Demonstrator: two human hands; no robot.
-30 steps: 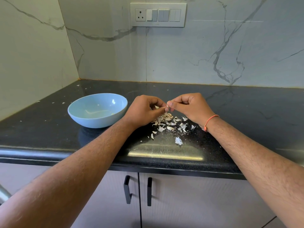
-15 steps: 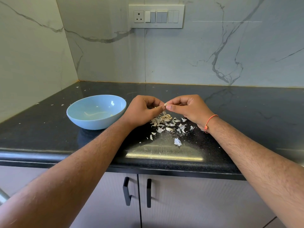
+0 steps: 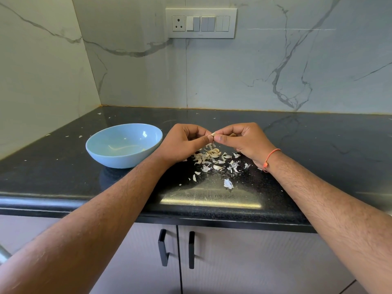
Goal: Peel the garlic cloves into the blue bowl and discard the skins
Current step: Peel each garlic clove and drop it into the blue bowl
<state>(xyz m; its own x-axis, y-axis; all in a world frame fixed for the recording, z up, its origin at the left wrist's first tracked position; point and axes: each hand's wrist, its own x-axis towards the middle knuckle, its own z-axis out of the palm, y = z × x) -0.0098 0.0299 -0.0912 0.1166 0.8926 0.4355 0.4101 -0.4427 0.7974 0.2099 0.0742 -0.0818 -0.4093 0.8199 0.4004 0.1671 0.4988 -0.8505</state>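
1. Head view, nearest first: two cabinet doors with black handles point(image 3: 176, 249) under the counter edge; both forearms reach over it.
2. Black countertop point(image 3: 63, 183), glossy, speckled; scrap pile of garlic skins point(image 3: 214, 161) sits near centre, one larger flake nearer the edge; stray bits scattered far left too.
3. Left hand point(image 3: 180, 143) and right hand point(image 3: 244, 141) meet fingertip to fingertip just above the pile; both pinch one small garlic clove point(image 3: 213, 134); only a pale tip shows, rest hidden by fingers; how much skin remains, cannot tell.
4. Orange thread band point(image 3: 270, 157) on the right wrist.
5. Blue bowl point(image 3: 125, 160) just left of the left hand, upright; inside looks nearly bare, maybe a pale piece or two, too small to confirm.
6. Step in hand, my read: strip the skin; hold the clove firm with one hand, pull skin with the other thumbnail, keep it over the pile so scraps land together; then a short move left to drop it in the bowl.
7. Far: marble-veined wall, corner at left; switch plate point(image 3: 201, 23) with socket high on the back wall.
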